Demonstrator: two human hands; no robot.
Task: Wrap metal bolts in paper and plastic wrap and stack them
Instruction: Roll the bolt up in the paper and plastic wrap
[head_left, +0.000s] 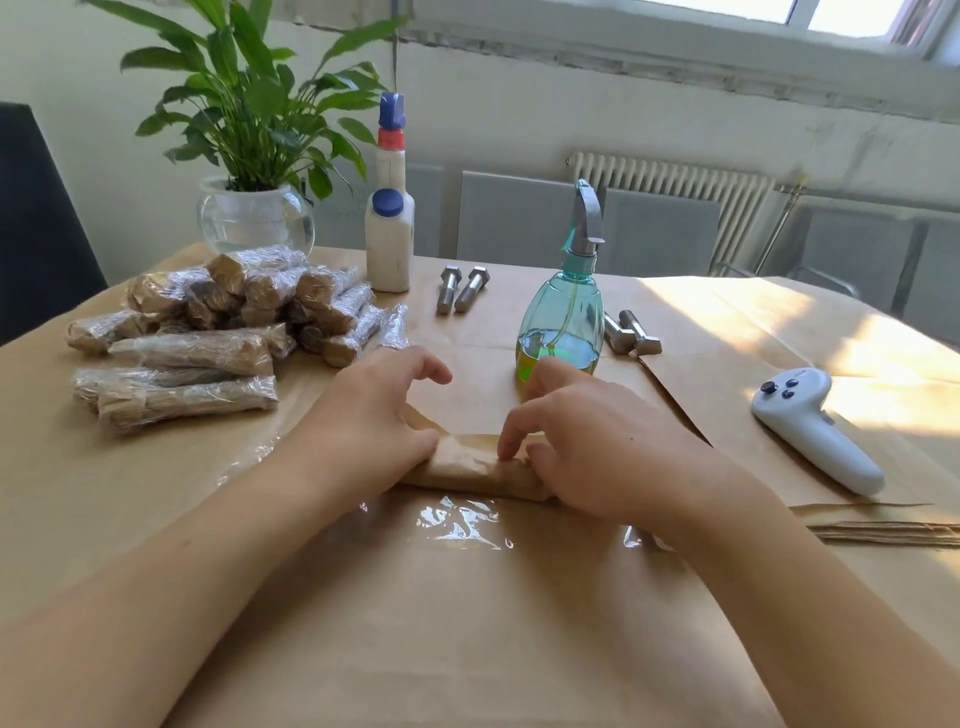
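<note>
A bolt rolled in brown paper (470, 467) lies crosswise on a sheet of clear plastic wrap (457, 525) at the table's middle. My left hand (374, 410) grips the roll's left end, thumb against it. My right hand (582, 441) holds the right end, fingertips pressing on top of the roll. A heap of wrapped bolts (218, 322), paper under shiny plastic, sits at the left. Two bare steel bolts (461, 289) lie behind the hands, and two more bare bolts (631, 332) lie right of the spray bottle.
A teal spray bottle (563, 317) stands just behind my right hand. A white glue bottle (389, 228) and a potted plant (254, 208) stand at the back left. A white controller (815, 431) and paper sheets' edges (883, 532) lie right. Brown paper (519, 649) covers the table.
</note>
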